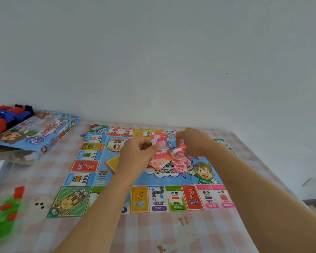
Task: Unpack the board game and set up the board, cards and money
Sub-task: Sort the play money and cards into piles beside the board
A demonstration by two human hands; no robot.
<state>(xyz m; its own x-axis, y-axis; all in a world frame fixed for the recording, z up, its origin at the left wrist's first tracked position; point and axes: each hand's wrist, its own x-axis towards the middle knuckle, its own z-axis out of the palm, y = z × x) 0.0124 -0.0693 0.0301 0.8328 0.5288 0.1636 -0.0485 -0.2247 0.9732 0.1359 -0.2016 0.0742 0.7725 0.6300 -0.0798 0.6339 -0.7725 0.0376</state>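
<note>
The game board is lying flat on the checked tablecloth. Above its centre, the left hand is pinching a pink-and-orange money fan. Just beside it, the right hand is gripping drooping pink 5000 notes.

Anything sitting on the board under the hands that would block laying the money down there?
Nothing visible does. The left hand and right hand hold pink notes above the middle of the board. A yellow diamond, print or card pile I cannot tell, sits off to the left. The patch directly beneath is hidden.
</note>
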